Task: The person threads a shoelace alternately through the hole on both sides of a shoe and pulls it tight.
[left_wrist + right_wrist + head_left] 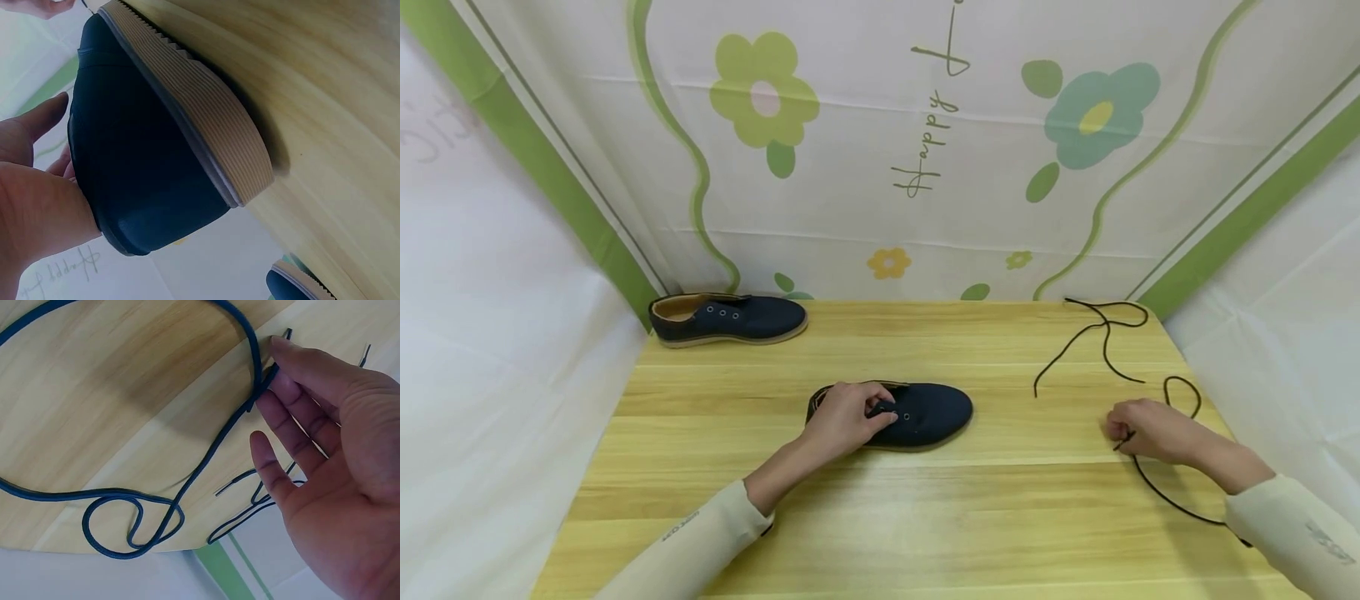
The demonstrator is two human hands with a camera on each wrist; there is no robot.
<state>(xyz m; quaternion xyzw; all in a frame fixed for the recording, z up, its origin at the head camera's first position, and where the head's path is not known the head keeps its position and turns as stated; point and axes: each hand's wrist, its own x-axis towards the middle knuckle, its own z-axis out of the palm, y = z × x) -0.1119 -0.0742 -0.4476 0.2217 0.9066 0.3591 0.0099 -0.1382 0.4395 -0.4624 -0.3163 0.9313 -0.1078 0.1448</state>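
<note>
A dark blue shoe (936, 412) with a tan sole lies near the middle of the table, toe to the right, no lace in its eyelets. My left hand (847, 417) reaches over its opening, thumb and index finger pinching the eyelet flap. In the left wrist view the shoe's heel (137, 150) fills the middle and hides most of the fingers. Over at the right, my right hand (1157, 429) pinches a dark shoelace (209, 453) between thumb and fingers near its tip. The rest of that lace trails in a loop on the table.
Another dark blue shoe (767, 315), also without a lace, stands at the table's back left corner. A second dark lace (1107, 323) lies loosely curled at the back right. White cloth with printed flowers (850, 183) closes off the back edge of the wooden table (880, 533).
</note>
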